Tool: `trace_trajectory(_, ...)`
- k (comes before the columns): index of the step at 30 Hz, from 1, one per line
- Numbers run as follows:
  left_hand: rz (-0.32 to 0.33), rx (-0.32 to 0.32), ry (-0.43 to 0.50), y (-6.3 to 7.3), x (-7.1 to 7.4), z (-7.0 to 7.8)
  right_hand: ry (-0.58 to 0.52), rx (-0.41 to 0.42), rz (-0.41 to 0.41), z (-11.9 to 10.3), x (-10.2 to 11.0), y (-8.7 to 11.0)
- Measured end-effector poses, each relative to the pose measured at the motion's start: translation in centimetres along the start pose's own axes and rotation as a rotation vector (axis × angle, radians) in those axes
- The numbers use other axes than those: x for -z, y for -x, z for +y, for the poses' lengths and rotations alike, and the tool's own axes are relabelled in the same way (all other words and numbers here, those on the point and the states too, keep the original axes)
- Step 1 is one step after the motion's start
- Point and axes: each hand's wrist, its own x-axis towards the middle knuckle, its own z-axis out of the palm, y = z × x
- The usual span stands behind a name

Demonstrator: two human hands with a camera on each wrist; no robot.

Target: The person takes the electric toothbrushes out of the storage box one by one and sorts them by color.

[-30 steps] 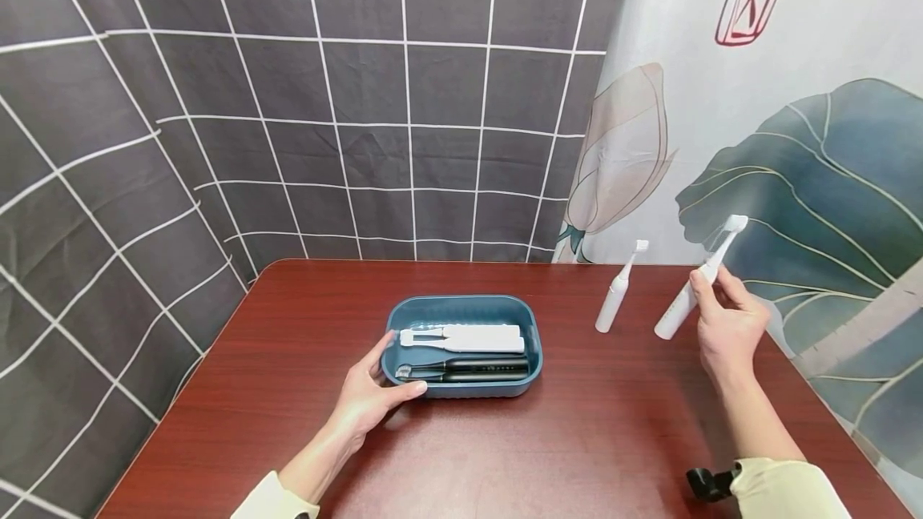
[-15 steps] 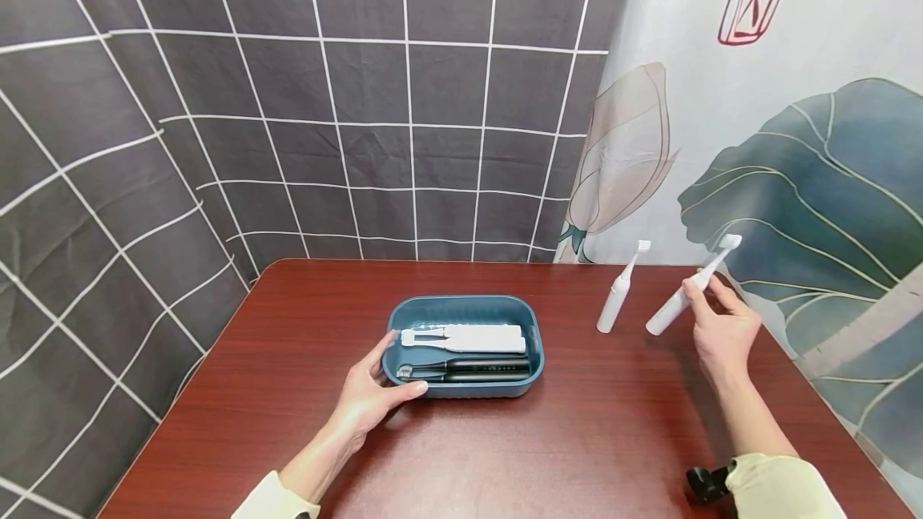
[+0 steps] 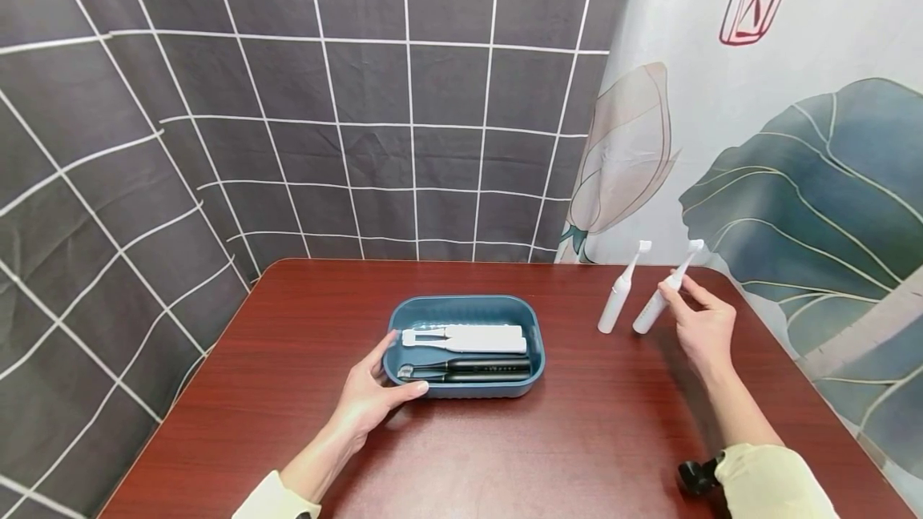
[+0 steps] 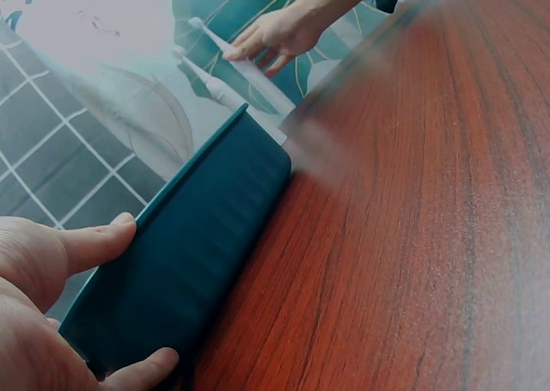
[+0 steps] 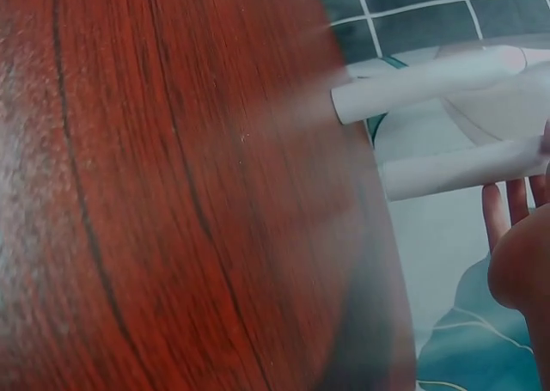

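Note:
My left hand (image 3: 364,399) holds the left end of a blue plastic basket (image 3: 472,392), its thumb at the front wall. Inside the basket, white electric toothbrushes (image 3: 485,339) lie behind black ones (image 3: 490,368), all on their sides. Over at the far right, my right hand (image 3: 710,331) pinches another white electric toothbrush (image 3: 652,311) near its neck. It tilts, head up and to the right; whether its base touches the table cannot be told. Just left of it a second white electric toothbrush (image 3: 614,304) stands on its base, also visible in the right wrist view (image 5: 430,86).
The red-brown wooden table (image 3: 548,447) runs back to a grey curtain with white grid lines (image 3: 447,158). A pale curtain with leaf prints (image 3: 793,183) hangs behind the right side. Black straps circle both wrists.
My right hand has moved left with its toothbrush, closer to the standing one, and the brush head has come down a little. The left hand and the basket stay put.

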Motion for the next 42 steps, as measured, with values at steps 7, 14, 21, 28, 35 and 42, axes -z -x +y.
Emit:
trace_trajectory(7, -0.002, 0.0, 0.003, -0.1, 0.1, -0.1, 0.136, -0.014, -0.046, 0.9, -0.6, -0.4)
trace_trajectory(14, -0.002, 0.001, 0.005, 0.0, 0.0, -0.1, 0.154, 0.058, -0.062, 2.0, -1.0, -0.8)
trace_trajectory(21, -0.009, 0.001, 0.006, -0.1, 0.0, -0.1, 0.172, 0.131, -0.08, 2.4, -1.3, -0.6)
trace_trajectory(28, -0.011, -0.005, 0.01, -0.1, 0.1, -0.1, 0.186, 0.129, -0.089, 2.9, -1.4, -0.8)
trace_trajectory(35, -0.008, 0.001, 0.002, 0.0, 0.1, -0.1, 0.172, 0.118, -0.093, 2.8, -1.7, -0.7)
trace_trajectory(42, -0.006, 0.002, 0.007, 0.0, 0.1, -0.2, 0.203, 0.121, -0.094, 2.6, -1.7, -0.5)
